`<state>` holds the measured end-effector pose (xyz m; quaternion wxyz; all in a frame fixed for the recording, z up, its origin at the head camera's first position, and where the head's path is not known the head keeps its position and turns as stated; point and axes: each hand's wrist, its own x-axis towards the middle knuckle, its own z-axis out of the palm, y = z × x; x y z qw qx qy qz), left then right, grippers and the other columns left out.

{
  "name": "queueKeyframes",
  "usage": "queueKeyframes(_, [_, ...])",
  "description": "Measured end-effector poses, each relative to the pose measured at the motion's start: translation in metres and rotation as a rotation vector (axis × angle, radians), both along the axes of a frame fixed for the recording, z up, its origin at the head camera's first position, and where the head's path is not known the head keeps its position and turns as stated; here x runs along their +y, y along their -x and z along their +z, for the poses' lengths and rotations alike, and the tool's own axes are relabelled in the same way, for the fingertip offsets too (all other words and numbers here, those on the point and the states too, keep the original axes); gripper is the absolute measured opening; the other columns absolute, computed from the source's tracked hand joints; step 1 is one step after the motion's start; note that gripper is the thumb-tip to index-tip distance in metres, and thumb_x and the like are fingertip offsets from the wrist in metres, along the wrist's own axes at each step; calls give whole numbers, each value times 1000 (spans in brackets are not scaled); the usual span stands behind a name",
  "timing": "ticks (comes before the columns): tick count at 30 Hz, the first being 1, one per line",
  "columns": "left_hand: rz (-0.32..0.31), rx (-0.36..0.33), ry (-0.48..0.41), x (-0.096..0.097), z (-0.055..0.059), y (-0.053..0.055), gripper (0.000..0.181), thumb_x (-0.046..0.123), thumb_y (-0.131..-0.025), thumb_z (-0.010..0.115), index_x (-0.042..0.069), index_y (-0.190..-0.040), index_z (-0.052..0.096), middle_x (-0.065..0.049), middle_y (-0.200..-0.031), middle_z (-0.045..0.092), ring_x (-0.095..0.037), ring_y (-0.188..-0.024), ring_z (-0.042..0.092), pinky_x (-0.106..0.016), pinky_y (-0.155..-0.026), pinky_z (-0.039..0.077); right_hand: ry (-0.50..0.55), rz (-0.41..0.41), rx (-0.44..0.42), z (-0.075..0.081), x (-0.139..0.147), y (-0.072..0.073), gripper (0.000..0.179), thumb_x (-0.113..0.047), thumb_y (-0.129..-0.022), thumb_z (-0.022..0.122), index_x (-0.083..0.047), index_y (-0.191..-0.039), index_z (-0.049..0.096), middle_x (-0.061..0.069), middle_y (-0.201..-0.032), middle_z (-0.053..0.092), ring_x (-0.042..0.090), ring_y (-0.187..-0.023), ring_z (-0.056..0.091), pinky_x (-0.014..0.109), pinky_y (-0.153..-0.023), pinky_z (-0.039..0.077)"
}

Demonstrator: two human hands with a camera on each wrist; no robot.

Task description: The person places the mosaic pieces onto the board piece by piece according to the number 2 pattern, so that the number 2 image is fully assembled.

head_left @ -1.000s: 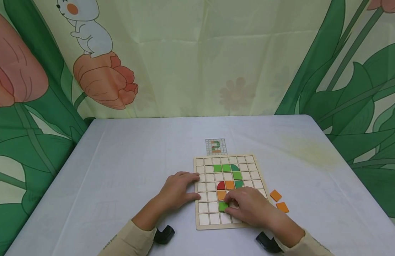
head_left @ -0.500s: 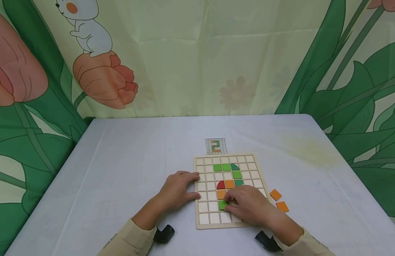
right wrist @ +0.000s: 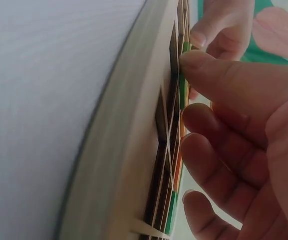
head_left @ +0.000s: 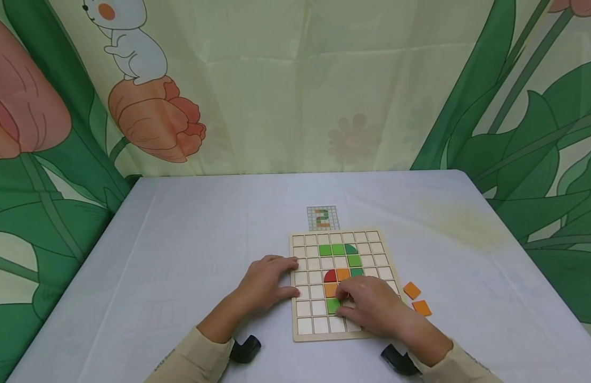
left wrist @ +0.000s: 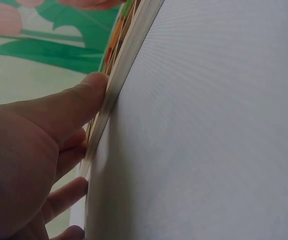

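A wooden grid board [head_left: 305, 338] lies on the table, with coloured tiles in its middle cells. My left hand [head_left: 265, 283] rests on its left edge, thumb and fingers spread; in the left wrist view the thumb [left wrist: 91, 92] lies against the rim. My right hand [head_left: 375, 307] is over the lower part of the board, thumb and index finger pinching at the right side of a green square tile [head_left: 332, 306]. In the right wrist view the thumb overlaps that green tile [right wrist: 182, 90] and the other fingers curl beside it. The right hand hides the cells beneath it.
Two loose orange square tiles [head_left: 422, 308] lie right of the board. A small pattern card [head_left: 323, 218] with a coloured figure sits behind it. On the board are more green tiles [head_left: 338, 249], a red quarter-round tile [head_left: 330, 276] and orange tiles [head_left: 331, 290].
Both hands and the tiles stay in place; the whole head view shifts very slightly.
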<state>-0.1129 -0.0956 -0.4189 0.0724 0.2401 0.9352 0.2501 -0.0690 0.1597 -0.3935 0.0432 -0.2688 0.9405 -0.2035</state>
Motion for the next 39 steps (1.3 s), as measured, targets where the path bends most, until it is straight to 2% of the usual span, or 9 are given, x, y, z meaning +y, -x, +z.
queueKeyframes(11, [4,-2,-5,0,-1,0,58,36,-83,83,14,-133,64,2,-138,60,-25,-127,50,-49,-104,39,41,-74,-97,3,16,1,18,-26,-84,80,-21,-95,66,-17,-83,55,4,-78,50,30,-71,47])
queueKeyframes(18, [-7,9,-17,-1,-1,1,58,36,-83,83,14,-133,64,2,-138,60,-25,-127,51,-50,-104,39,63,-96,-54,10,31,3,20,-23,-83,80,-19,-99,68,-14,-87,59,5,-79,52,30,-70,47])
queueKeyframes(23, [-4,10,-15,-1,-1,1,58,36,-83,83,14,-132,64,2,-138,60,-25,-127,51,-50,-104,40,40,-173,-67,17,43,2,29,-24,-83,82,-16,-107,71,-11,-92,62,9,-81,54,33,-71,48])
queueKeyframes(26, [-2,9,-12,-1,0,1,58,36,-83,83,14,-133,64,1,-138,60,-25,-127,51,-50,-104,40,30,-191,-54,18,52,2,32,-25,-82,82,-15,-110,72,-7,-98,66,13,-84,57,38,-75,50])
queueKeyframes(31, [1,9,-5,0,-1,0,58,36,-83,83,14,-133,64,1,-137,61,-25,-127,51,-50,-103,40,18,-221,-52,18,69,1,38,-28,-83,81,-14,-118,73,2,-113,69,24,-101,64,51,-87,51])
queueKeyframes(39, [0,16,-10,0,-1,0,57,35,-82,83,14,-132,64,1,-137,61,-25,-127,51,-50,-103,40,-21,-323,-85,14,93,0,48,-31,-84,81,-9,-125,69,8,-113,69,27,-97,64,52,-81,52])
